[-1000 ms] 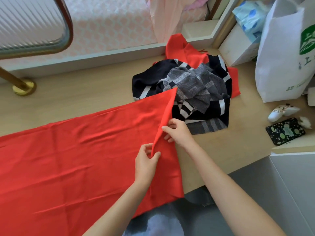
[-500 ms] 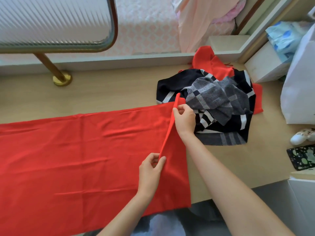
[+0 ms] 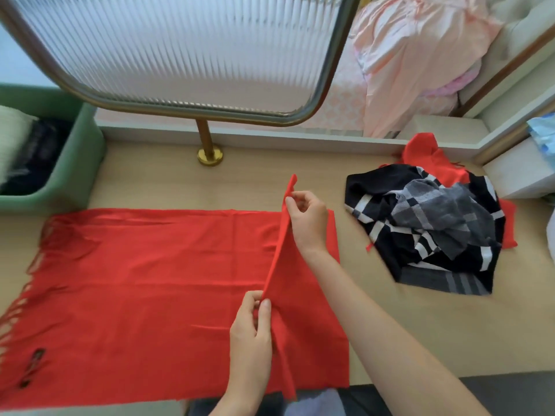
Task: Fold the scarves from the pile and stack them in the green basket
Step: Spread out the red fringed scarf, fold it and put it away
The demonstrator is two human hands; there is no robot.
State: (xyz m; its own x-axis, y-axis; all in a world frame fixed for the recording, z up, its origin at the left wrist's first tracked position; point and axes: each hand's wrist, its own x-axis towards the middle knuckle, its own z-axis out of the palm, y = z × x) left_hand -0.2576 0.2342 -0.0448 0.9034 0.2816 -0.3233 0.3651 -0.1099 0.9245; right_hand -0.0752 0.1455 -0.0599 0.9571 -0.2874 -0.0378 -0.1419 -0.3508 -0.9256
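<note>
Counter [image 3: 420, 325]: one.
Scarves on it: one red scarf [image 3: 135, 280] spread flat. One pile [image 3: 426, 229] showing three more: black-and-white striped scarf [image 3: 381, 187], grey checked scarf [image 3: 435, 205], second red one [image 3: 426, 154].
Green basket [image 3: 81, 163]: one, with two folded pieces visible, pale [image 3: 12, 136] and dark [image 3: 39, 157].
Hands: two, left hand [image 3: 250, 334] and right hand [image 3: 309, 217].

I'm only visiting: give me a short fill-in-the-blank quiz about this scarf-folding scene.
The left hand and right hand both pinch a lifted edge of the ____ scarf.
The basket left of it is coloured ____.
The pile of unfolded scarves lies on the person's ____ side.
Missing words: red, green, right.
</note>
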